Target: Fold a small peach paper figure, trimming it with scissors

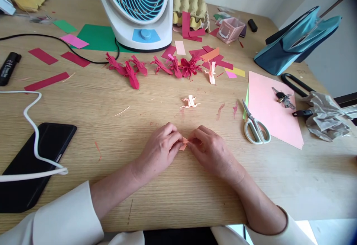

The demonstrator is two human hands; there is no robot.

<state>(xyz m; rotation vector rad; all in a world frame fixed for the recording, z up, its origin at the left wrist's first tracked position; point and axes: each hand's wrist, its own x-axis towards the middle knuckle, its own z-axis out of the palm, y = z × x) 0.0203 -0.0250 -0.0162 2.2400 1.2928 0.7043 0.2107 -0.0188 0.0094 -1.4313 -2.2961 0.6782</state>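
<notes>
Both hands meet near the middle of the table around a small piece of orange folded paper point(183, 147). My left hand point(160, 146) pinches its left side between thumb and fingers. On the other side, my right hand point(212, 152) grips the paper with thumb and forefinger. Most of the paper is hidden by the fingers. Just beyond the hands lies a pale peach paper figure with thin, leg-like points point(190, 101). Farther back, several crimson folded paper figures point(131, 74) lie in a row, with another pale figure point(212, 73) at the right end.
A fan point(139, 10) stands at the back, near an egg carton point(192, 3). To the right are scissors point(255, 128), pink paper sheets point(267, 107), keys point(283, 98) and a blue bag point(292, 40). A black phone-like slab point(41, 155) and white cable point(33, 126) lie left.
</notes>
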